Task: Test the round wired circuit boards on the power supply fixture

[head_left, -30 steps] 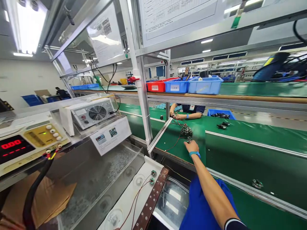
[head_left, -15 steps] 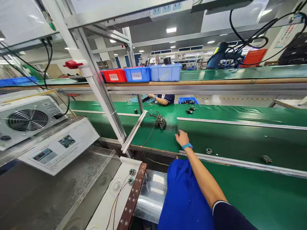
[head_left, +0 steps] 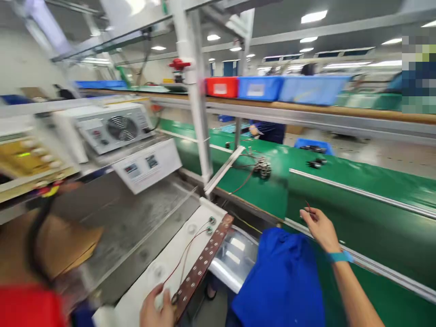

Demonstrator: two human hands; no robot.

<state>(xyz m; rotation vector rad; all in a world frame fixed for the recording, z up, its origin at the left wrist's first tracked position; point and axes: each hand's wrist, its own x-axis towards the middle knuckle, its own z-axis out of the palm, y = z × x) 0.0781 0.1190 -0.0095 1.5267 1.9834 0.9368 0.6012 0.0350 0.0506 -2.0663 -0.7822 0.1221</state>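
Observation:
My right hand [head_left: 316, 225], with a blue wristband, is over the green conveyor belt [head_left: 368, 227]. Its thumb and fingers are closed on a thin dark red wire [head_left: 308, 206], whose tip sticks up above them. Low in the view, my left hand [head_left: 156, 309] is beside the brown strip with metal eyelets [head_left: 204, 254]. Its thumb and finger are apart, near the lower end of a red wire [head_left: 180, 263]. Two small round green circuit boards [head_left: 210, 225] with wires lie at the strip's far end. My left palm is cut off by the frame.
A cluster of round parts with wires [head_left: 263, 168] lies on the green surface ahead. Red [head_left: 221, 87] and blue bins [head_left: 260, 88] stand on the shelf. A white post [head_left: 192, 91] rises beside the grey fan unit [head_left: 116, 127]. Across the line a co-worker's arm [head_left: 260, 131] shows.
The view has swung left. My right hand has drawn back nearer to me and now has a wire between its fingers. My left hand has come into view at the bottom.

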